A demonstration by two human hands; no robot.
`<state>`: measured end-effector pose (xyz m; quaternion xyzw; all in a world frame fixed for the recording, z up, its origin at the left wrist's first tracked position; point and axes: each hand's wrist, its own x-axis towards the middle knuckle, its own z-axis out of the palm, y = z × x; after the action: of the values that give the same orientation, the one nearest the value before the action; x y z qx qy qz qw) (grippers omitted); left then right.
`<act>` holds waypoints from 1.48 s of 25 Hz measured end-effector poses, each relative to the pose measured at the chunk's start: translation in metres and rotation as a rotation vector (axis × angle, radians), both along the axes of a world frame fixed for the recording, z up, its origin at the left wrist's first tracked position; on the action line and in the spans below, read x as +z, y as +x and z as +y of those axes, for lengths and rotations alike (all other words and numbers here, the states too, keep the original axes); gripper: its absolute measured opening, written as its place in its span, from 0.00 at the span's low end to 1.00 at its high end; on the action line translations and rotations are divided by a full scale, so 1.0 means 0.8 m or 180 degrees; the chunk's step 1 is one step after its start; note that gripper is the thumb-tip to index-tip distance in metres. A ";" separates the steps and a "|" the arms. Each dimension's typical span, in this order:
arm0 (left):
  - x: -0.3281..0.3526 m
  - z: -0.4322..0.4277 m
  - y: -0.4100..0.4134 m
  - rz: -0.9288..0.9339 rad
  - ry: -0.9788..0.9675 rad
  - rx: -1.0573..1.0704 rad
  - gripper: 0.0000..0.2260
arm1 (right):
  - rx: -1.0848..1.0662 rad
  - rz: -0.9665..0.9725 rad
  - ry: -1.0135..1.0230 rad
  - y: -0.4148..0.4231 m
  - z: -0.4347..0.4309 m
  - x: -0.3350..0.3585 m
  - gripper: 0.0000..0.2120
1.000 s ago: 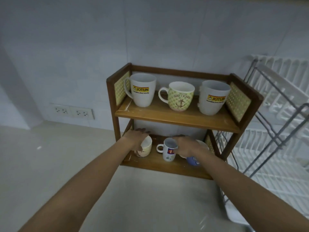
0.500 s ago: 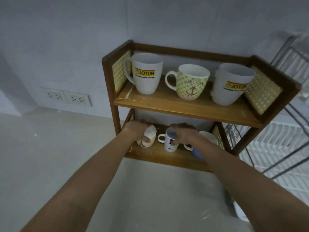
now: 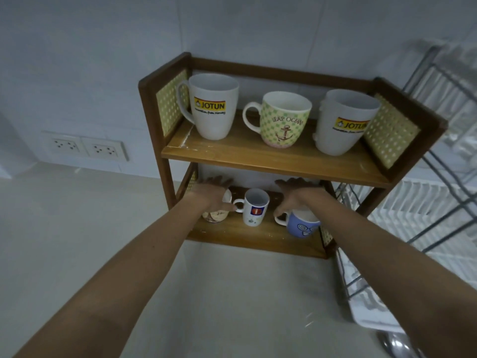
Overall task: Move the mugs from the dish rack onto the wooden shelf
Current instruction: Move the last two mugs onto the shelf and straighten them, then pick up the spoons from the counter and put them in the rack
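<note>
Mugs are seen on both levels of the wooden shelf (image 3: 271,157), which stands on a pale surface (image 3: 232,293). On the upper board, two white Jotun mugs (image 3: 213,107) flank a green anchor mug (image 3: 284,120). On the lower board, a small white mug (image 3: 254,210) stands between a cream mug (image 3: 215,215) and a blue face mug (image 3: 302,226). The left hand (image 3: 211,193) is spread over the cream mug, its grip open; the right hand (image 3: 293,195) is spread above the blue mug, grip open. A dish rack (image 3: 438,202) is seen just beside the shelf.
</note>
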<state>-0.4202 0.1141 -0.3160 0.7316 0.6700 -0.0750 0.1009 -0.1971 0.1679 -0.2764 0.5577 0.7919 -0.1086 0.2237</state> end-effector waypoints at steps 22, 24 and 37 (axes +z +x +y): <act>-0.022 -0.019 0.100 -0.0578 0.0529 -0.0199 0.34 | -0.0288 0.0277 0.0374 0.067 -0.041 -0.031 0.46; -0.030 -0.058 0.107 -0.0722 0.0920 -0.0158 0.32 | -0.0507 0.1071 0.0906 0.069 -0.092 -0.040 0.39; -0.094 -0.284 0.349 -0.1871 0.1128 -0.1423 0.13 | -0.0653 0.2293 0.1890 0.325 -0.356 -0.133 0.12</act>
<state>-0.1409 -0.1130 -0.3909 0.8555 0.4397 0.2337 0.1417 0.0626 -0.1167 -0.3824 0.5996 0.7568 -0.0856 -0.2459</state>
